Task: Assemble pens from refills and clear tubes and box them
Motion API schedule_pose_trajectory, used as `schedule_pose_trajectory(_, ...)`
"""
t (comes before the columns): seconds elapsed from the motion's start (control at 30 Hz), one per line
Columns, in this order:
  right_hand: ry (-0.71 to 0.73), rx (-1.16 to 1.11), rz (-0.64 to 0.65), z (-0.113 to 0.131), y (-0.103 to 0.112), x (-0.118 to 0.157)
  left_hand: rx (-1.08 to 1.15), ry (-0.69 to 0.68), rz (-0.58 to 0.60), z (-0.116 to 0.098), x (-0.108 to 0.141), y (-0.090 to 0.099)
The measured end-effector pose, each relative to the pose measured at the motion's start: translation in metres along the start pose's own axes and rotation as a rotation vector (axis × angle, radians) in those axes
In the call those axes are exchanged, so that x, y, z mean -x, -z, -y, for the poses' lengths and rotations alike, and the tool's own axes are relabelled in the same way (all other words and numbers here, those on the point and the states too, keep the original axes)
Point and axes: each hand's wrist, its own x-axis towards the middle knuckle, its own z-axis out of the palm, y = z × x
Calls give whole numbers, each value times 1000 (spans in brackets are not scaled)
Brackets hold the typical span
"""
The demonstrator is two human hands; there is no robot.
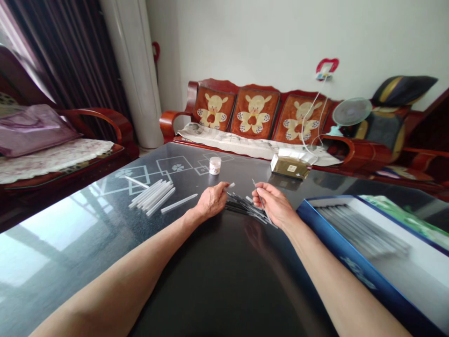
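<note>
My left hand [212, 200] pinches a small whitish piece [231, 185] between thumb and fingertips, above the dark glossy table. In my right hand [272, 202] is a thin grey pen-like stick [264, 206], its pointed tip up. Between and under the hands lies a loose pile of dark and grey sticks [245, 206]. To the left of my left hand, one white tube [179, 203] lies alone beside a stack of several white tubes [152, 195]. A small round white jar [215, 165] stands behind my hands.
At the right, an open blue box [354, 262] holds a row of grey sticks [365, 229], with green packaging [407, 217] behind it. A tissue box [290, 166] sits toward the table's back. Beyond are a wooden sofa [171, 122] and a small fan [351, 111].
</note>
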Motion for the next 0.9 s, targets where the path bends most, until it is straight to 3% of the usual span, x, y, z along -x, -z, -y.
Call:
schedule_pose_trajectory(0.13, -79, -277, 100, -6, 2, 12, 111, -33, 65, -8, 3, 2)
schedule_pose_trajectory(0.27, -54, -365, 3, -5, -2, 14, 155, -73, 101, -12, 4, 1)
schedule_pose_trajectory(0.43, -49, -293, -35, -4, -8, 15, 151, -103, 150, -17, 5, 3)
schedule_pose_trajectory(0.9, -3, -111, 170, -15, -16, 24, 234, -195, 225, -23, 7, 4)
